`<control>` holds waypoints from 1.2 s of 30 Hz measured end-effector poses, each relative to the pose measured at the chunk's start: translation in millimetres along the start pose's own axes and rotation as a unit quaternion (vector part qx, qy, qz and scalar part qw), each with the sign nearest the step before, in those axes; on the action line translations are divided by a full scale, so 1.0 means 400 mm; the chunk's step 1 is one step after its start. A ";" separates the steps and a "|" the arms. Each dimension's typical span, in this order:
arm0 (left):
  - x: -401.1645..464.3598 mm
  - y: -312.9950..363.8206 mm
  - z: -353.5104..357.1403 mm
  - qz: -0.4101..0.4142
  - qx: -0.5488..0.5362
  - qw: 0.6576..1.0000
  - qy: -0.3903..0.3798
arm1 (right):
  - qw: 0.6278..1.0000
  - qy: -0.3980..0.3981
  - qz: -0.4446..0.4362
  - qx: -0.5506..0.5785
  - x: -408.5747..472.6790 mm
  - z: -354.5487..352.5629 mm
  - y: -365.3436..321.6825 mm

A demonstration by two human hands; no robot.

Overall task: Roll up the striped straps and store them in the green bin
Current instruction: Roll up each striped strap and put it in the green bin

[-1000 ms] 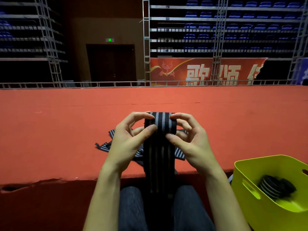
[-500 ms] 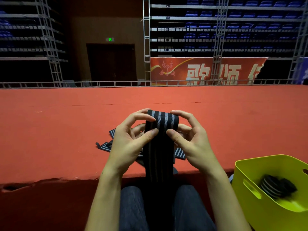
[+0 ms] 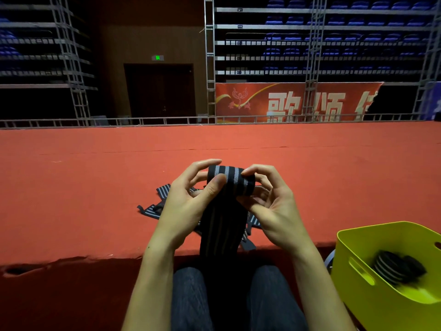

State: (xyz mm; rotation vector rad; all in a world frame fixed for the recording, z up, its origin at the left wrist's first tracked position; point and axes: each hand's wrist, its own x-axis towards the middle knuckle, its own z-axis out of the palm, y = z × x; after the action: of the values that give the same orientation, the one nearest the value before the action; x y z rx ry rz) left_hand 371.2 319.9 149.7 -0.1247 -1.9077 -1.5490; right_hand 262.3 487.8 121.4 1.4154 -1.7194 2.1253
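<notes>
Between the two hands sits a small roll of striped strap (image 3: 230, 180), black with grey lines, held up over the edge of the red floor (image 3: 95, 187). The left hand (image 3: 188, 201) curls round the left end of the roll, with its thumb pressed on the front and its pointing finger bent over the top. The right hand (image 3: 269, 201) curls round the right end, with fingertips on top of the roll and the thumb below it. Both hands are pinching the same roll, one on each side. From under the roll, the loose part of the strap (image 3: 222, 230) hangs straight down between the wrists and goes into the dark gap between the person's knees (image 3: 191, 295). Just behind the hands, flat on the red floor, lie more striped straps (image 3: 152, 210) in a messy pile, sticking out most past the left hand. Down to the right of the right hand stands the green bin (image 3: 353, 244), near the right arm but not touching it. Inside the bin lies a rolled strap (image 3: 389, 268) with grey stripes, and a darker lump beside it that is too dim to make out. Far behind the hands, past a metal rail, hangs a red banner (image 3: 286, 101) under rows of blue seats (image 3: 334, 22).
</notes>
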 end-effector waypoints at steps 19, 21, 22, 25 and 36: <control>0.000 -0.032 -0.014 0.031 -0.053 0.997 -0.051 | 0.997 0.006 0.083 -0.007 -0.006 -0.014 -0.045; 0.002 -0.036 -0.019 0.032 -0.058 0.996 -0.058 | 0.997 0.002 0.078 0.005 -0.006 -0.015 -0.040; 0.003 -0.038 -0.021 0.031 -0.059 0.996 -0.061 | 0.997 0.004 0.074 0.014 -0.006 -0.016 -0.037; 0.006 -0.039 -0.023 0.022 -0.066 0.996 -0.051 | 0.997 0.011 0.060 0.040 -0.007 -0.018 -0.031; 0.002 -0.004 -0.015 0.000 -0.060 0.998 -0.032 | 1.000 0.006 -0.002 -0.026 -0.003 -0.014 -0.018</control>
State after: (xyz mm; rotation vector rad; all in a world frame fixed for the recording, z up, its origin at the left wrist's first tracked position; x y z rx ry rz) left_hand 372.4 313.8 149.2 -0.2274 -1.8631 -1.6778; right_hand 263.7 495.5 126.0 1.3886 -1.7522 2.0675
